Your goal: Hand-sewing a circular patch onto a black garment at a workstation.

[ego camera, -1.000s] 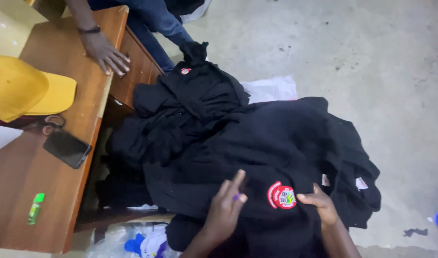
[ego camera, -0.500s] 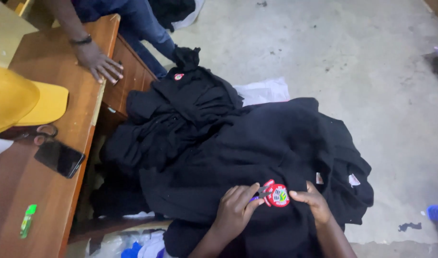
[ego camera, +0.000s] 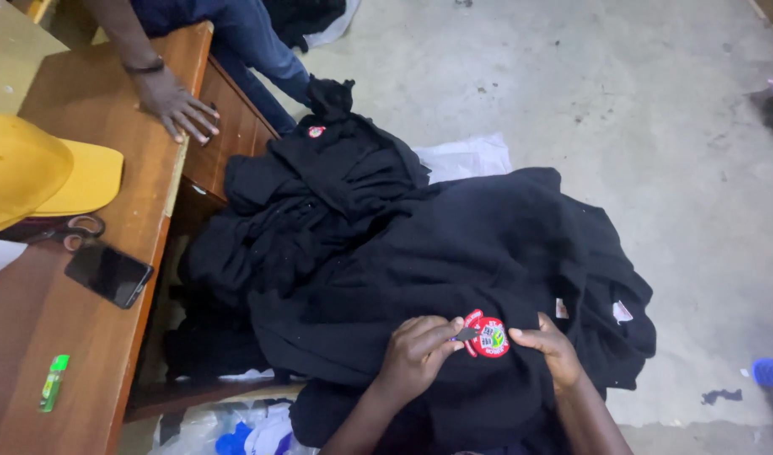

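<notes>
A heap of black garments [ego camera: 378, 244] lies over a low surface in front of me. The topmost one carries a round red embroidered badge [ego camera: 488, 335]. My left hand [ego camera: 416, 354] pinches a small dark tool or thread at the badge's left edge. My right hand [ego camera: 548, 345] presses on the black cloth just right of the badge, fingers resting on the fabric. A second small red badge [ego camera: 316, 131] shows on a garment further back in the heap.
A wooden desk [ego camera: 41, 329] at left holds a yellow cap [ego camera: 41, 168], a black phone [ego camera: 108, 274], scissors [ego camera: 70, 229] and a green lighter [ego camera: 53, 383]. Another person's hand [ego camera: 177, 109] rests on the desk's far end. White cloth [ego camera: 467, 157] and concrete floor [ego camera: 622, 109] lie beyond.
My left hand has closed in from flat on the cloth to pinching at the badge's edge. My right hand has stayed beside the badge. The view has shifted slightly.
</notes>
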